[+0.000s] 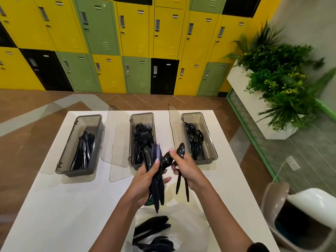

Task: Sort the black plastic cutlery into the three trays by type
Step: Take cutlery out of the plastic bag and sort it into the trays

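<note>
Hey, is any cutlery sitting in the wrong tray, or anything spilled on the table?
Nothing stands out. Left tray holds knives, middle tray forks, right tray spoons. The lids are open, and nothing is spilled on the white table.

We see three smoky, see-through trays standing in a row, lids swung open to their left sides. The left tray [78, 146] holds black knives lying lengthwise, the middle tray [141, 140] forks with tines pointing away, the right tray [199, 138] spoons with bowls at the far end. A mixed bundle of knives [154, 171] stands nearly upright in front of the middle tray, two spoons [179, 166] tilt beside it, and more unsorted cutlery [152, 233] lies heaped nearest us.
</note>
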